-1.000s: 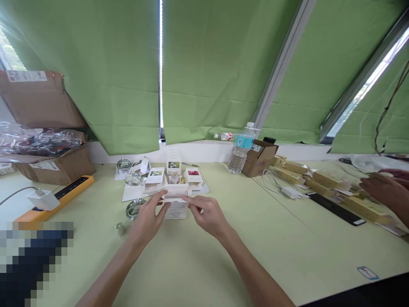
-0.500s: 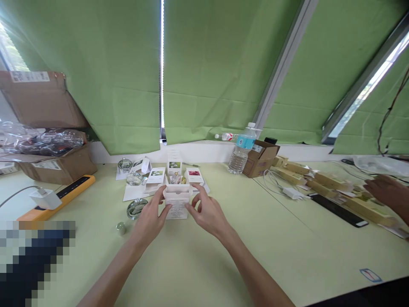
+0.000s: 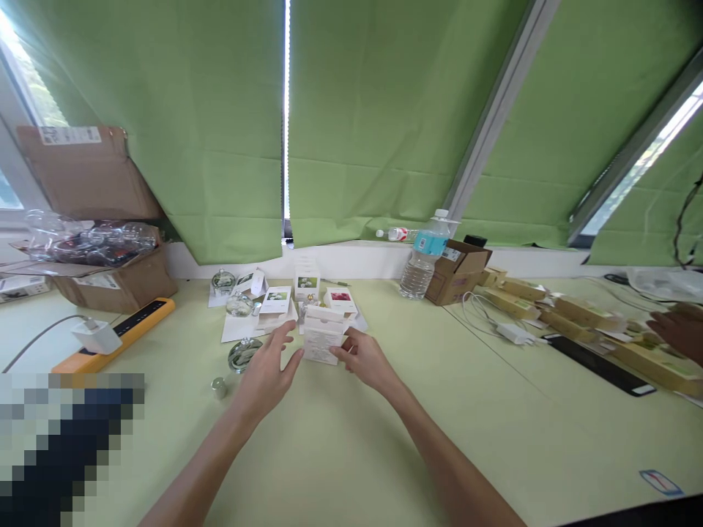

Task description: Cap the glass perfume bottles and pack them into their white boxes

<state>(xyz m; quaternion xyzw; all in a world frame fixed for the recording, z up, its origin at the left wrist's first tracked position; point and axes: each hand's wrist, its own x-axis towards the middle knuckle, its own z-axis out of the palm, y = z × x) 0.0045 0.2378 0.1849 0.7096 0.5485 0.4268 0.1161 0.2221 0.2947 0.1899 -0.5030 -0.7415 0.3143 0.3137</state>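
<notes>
A small white carton [image 3: 323, 342] with fine print on its near face stands in front of me, its top flap raised. My right hand [image 3: 367, 357] pinches the carton's right edge between thumb and fingers. Just left of the carton, my left hand [image 3: 272, 369] is apart from it, thumb and fingers spread and holding nothing. Beside the left hand lies a round glass bottle [image 3: 244, 355], and nearer me stands a small silvery cap [image 3: 219, 388]. Behind the carton are white boxes with flower pictures, one green [image 3: 275, 298] and one pink [image 3: 340, 300].
More glass bottles [image 3: 240, 304] rest at the back left. An orange power strip [image 3: 148, 317] and an open cardboard box [image 3: 118, 282] are at the left. A water bottle [image 3: 422, 267] stands by a brown box [image 3: 457, 272]. Far right, another person's hand [image 3: 678, 329] is over yellowish boxes [image 3: 587, 311].
My left hand has let go of the carton and opened beside it. The carton has turned slightly in my right hand, and its top flap now looks higher. The view has shifted slightly left.
</notes>
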